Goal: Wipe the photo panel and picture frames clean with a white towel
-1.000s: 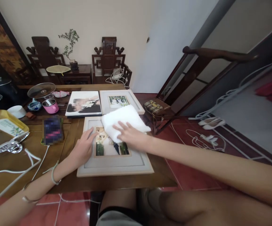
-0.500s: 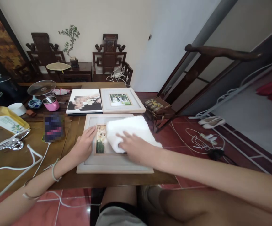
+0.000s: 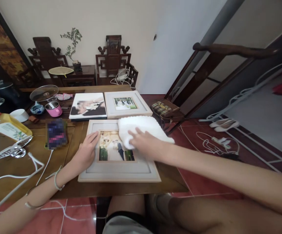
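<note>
Flatly, the left hand [image 3: 85, 152] touches a picture frame [image 3: 117, 171], right hand [image 3: 145, 143] (grip unclear) on white cloth [image 3: 143, 125] atop.

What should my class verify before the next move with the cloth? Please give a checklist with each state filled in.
1. Left hand on the frame: ok, at its left side.
2. Right hand on the cloth: ok, fingers spread on top.
3. Photo fully uncovered: not ok, the cloth overlaps its upper right part.
4. Frame's far right corner supported by the table: cannot tell, the cloth hides it.
5. Cloth apart from the far frame: cannot tell, their edges meet in this view.
6. Pink mug apart from the frame: ok.
</note>
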`<state>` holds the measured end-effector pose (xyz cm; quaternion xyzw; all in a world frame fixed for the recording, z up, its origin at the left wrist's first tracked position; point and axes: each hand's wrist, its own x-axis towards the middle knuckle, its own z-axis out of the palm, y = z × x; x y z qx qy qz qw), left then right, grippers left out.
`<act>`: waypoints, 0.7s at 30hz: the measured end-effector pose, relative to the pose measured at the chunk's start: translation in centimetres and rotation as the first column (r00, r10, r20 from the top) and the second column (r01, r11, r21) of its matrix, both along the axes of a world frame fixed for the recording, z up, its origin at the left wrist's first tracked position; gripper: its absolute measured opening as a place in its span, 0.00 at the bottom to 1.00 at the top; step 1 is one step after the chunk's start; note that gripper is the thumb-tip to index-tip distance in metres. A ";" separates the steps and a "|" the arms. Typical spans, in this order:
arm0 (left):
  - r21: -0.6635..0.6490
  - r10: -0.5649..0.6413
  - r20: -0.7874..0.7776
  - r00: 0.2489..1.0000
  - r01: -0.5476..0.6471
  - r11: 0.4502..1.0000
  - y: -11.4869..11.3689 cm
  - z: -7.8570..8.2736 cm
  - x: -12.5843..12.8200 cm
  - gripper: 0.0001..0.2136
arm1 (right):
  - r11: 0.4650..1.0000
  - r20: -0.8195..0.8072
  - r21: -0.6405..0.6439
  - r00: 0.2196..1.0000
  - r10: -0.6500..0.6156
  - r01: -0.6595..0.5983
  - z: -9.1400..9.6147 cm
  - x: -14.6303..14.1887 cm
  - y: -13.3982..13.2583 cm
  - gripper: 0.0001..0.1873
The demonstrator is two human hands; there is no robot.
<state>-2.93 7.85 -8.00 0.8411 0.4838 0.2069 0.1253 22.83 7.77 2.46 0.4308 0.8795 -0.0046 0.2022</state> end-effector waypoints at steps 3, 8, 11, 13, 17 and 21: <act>0.008 0.014 0.001 1.000 -0.014 1.000 -0.1 -0.1 0.1 0.36 | 0.982 -0.053 -0.168 0.996 0.073 -0.081 0.9 -0.3 -3.7 0.19; 0.012 0.051 0.011 0.999 -0.051 0.999 -0.3 -0.3 0.4 0.36 | 0.939 -0.182 -0.275 0.970 0.159 -0.205 1.6 -0.6 -6.6 0.17; 0.004 0.075 -0.001 0.997 -0.075 0.997 -0.4 -0.2 0.6 0.35 | 0.964 -0.102 -0.250 0.993 0.062 -0.086 1.1 -1.5 -5.6 0.23; 0.002 0.074 -0.005 0.997 -0.074 0.997 -0.3 -0.2 0.6 0.36 | 0.984 -0.067 -0.175 0.998 -0.018 0.006 0.3 -1.9 -3.7 0.27; 0.005 0.059 -0.011 0.998 -0.059 0.998 -0.1 -0.3 0.5 0.36 | 0.997 -0.082 0.074 0.997 0.003 0.003 -2.1 -1.4 1.8 0.31; 0.003 0.063 -0.005 0.998 -0.063 0.998 0.1 -0.3 0.5 0.34 | 0.981 -0.062 0.190 0.996 0.063 -0.050 -3.4 -0.8 4.9 0.26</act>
